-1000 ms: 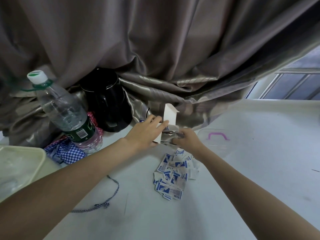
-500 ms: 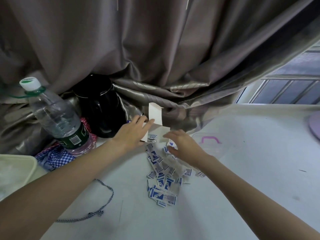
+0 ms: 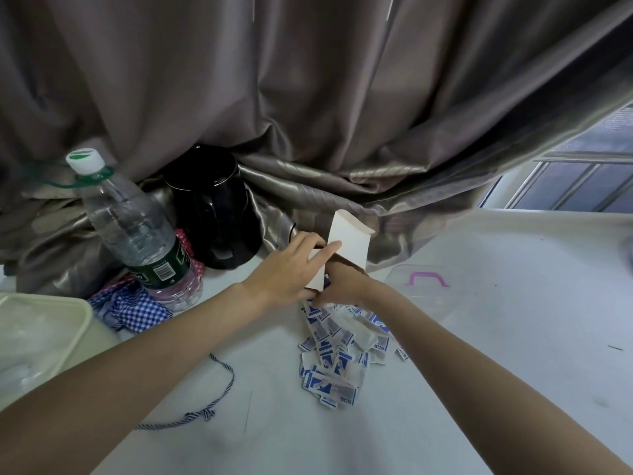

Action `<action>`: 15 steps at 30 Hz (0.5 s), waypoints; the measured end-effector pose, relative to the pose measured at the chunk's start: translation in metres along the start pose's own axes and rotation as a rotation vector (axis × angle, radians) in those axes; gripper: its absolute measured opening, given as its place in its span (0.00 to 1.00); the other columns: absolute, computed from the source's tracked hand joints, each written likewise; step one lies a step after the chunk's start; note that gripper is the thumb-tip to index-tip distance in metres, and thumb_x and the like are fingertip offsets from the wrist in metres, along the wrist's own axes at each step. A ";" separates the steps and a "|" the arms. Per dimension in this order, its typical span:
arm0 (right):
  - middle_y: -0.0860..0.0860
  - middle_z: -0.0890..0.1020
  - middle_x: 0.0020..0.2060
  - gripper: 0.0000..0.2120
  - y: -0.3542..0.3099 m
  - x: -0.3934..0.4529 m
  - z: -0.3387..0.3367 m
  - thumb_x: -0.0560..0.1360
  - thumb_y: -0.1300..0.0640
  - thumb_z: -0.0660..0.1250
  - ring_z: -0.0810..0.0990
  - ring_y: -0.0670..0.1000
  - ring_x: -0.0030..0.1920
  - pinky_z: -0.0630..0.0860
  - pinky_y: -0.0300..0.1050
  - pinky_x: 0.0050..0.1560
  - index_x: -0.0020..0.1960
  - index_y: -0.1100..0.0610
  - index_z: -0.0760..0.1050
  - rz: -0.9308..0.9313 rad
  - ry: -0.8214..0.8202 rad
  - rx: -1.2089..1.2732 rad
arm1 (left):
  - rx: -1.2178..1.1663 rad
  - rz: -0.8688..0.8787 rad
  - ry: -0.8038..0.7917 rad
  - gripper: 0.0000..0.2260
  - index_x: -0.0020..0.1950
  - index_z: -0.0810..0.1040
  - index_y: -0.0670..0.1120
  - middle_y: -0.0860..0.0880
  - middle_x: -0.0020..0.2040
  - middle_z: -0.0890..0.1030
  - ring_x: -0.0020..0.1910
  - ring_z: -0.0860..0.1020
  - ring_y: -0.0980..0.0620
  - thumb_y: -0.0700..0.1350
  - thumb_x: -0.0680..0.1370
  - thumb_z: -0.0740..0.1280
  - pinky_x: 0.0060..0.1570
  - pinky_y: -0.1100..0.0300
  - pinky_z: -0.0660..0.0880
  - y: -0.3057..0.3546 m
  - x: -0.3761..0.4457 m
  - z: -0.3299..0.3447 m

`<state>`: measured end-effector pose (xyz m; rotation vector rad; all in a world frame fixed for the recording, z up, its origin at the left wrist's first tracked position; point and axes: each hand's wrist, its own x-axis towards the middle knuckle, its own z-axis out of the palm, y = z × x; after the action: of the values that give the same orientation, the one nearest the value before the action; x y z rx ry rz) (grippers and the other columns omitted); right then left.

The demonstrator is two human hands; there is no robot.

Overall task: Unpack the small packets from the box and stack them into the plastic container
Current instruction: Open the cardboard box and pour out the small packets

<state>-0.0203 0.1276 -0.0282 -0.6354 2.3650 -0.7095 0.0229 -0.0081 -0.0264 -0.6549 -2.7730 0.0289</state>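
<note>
Left hand grips small white box from the side, fingers laid along its face, thumb under; box tilted, open flap up, held just above table. Right hand tucked under/behind box's low end, fingers curled in, mostly hidden by the box, so can't tell if they pinch anything. Pile of blue-and-white packets loose on table just below both hands, spread toward viewer. Clear plastic container w/ pink handle mark sits right of hands, near pile, not touching it. Left side: water bottle upright, black jug behind it, checked cloth at bottle's base, cream tub at the edge. Grey curtain bunched behind all.
</note>
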 end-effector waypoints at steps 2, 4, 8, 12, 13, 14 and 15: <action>0.50 0.76 0.44 0.14 0.003 -0.003 -0.001 0.69 0.61 0.71 0.73 0.50 0.45 0.70 0.40 0.44 0.53 0.55 0.74 -0.082 0.020 0.012 | 0.016 0.003 0.013 0.48 0.63 0.67 0.42 0.44 0.47 0.78 0.49 0.66 0.51 0.54 0.49 0.82 0.22 0.64 0.74 -0.004 -0.003 0.002; 0.52 0.79 0.51 0.17 0.007 -0.005 -0.001 0.72 0.60 0.68 0.74 0.52 0.51 0.67 0.41 0.49 0.60 0.57 0.74 -0.171 0.092 -0.058 | 0.047 0.000 0.042 0.47 0.64 0.67 0.41 0.46 0.48 0.74 0.49 0.66 0.51 0.57 0.51 0.81 0.23 0.66 0.74 -0.009 -0.005 0.003; 0.51 0.79 0.45 0.10 0.013 -0.019 -0.006 0.75 0.65 0.65 0.72 0.47 0.45 0.66 0.32 0.43 0.55 0.63 0.78 -0.337 0.196 0.012 | 0.054 -0.032 0.033 0.46 0.65 0.67 0.41 0.46 0.49 0.69 0.49 0.66 0.51 0.58 0.54 0.80 0.21 0.65 0.73 -0.024 -0.012 0.013; 0.53 0.81 0.53 0.17 0.030 -0.026 -0.012 0.76 0.67 0.61 0.72 0.47 0.44 0.65 0.35 0.45 0.64 0.58 0.75 -0.251 0.132 -0.132 | -0.092 -0.183 -0.038 0.43 0.72 0.60 0.43 0.45 0.58 0.69 0.56 0.63 0.51 0.54 0.64 0.77 0.27 0.54 0.80 -0.043 -0.022 0.022; 0.55 0.81 0.54 0.20 0.036 -0.026 -0.011 0.75 0.69 0.59 0.72 0.49 0.44 0.66 0.38 0.45 0.64 0.57 0.74 -0.201 0.109 -0.185 | -0.138 -0.240 -0.058 0.41 0.74 0.58 0.43 0.44 0.62 0.68 0.59 0.60 0.52 0.54 0.68 0.74 0.35 0.49 0.81 -0.047 -0.024 0.023; 0.57 0.80 0.55 0.22 0.041 -0.027 -0.009 0.74 0.71 0.57 0.72 0.51 0.46 0.68 0.41 0.46 0.64 0.56 0.74 -0.148 0.080 -0.221 | -0.178 -0.282 -0.093 0.40 0.75 0.56 0.42 0.43 0.65 0.67 0.62 0.58 0.52 0.54 0.71 0.72 0.44 0.47 0.80 -0.049 -0.026 0.023; 0.58 0.79 0.58 0.24 0.044 -0.027 -0.006 0.73 0.71 0.57 0.73 0.54 0.50 0.69 0.44 0.50 0.66 0.55 0.71 -0.103 0.052 -0.257 | -0.213 -0.303 -0.115 0.39 0.76 0.55 0.42 0.43 0.67 0.66 0.63 0.56 0.53 0.54 0.72 0.71 0.51 0.46 0.78 -0.050 -0.027 0.023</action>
<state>-0.0166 0.1783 -0.0399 -0.8619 2.5091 -0.4721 0.0181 -0.0639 -0.0513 -0.2803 -2.9821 -0.3048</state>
